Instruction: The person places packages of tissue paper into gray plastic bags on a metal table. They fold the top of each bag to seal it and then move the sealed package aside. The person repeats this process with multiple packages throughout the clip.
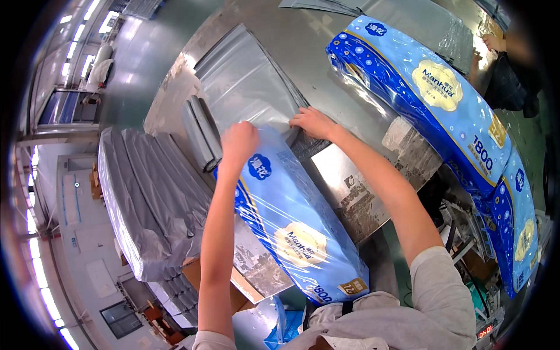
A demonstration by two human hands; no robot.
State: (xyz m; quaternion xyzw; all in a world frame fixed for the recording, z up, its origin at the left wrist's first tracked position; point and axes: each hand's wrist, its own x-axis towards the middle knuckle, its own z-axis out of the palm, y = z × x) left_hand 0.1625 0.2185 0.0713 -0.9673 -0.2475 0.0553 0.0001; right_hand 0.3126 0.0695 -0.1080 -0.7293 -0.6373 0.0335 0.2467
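A long blue plastic-wrapped pack (344, 256) with a cream label lies lengthwise on the metal table, its near end against my body. Beyond its far end a stack of grey translucent plastic bags (245, 87) is spread out flat. My left hand (240, 142) is closed at the pack's far left corner, where pack and bags meet; what its fingers hold is hidden. At the near right edge of the bags, my right hand (314, 123) has its fingertips pinched on a grey plastic bag. Rolled or folded grey bags (201, 131) lie left of the stack.
A tall pile of grey bags (154, 192) stands at the left. Along the right runs a row of similar blue packs (402, 64). Another person's hand (494, 43) shows at the far right, beside more grey bags (426, 29). Machine parts (466, 233) sit below the table's right edge.
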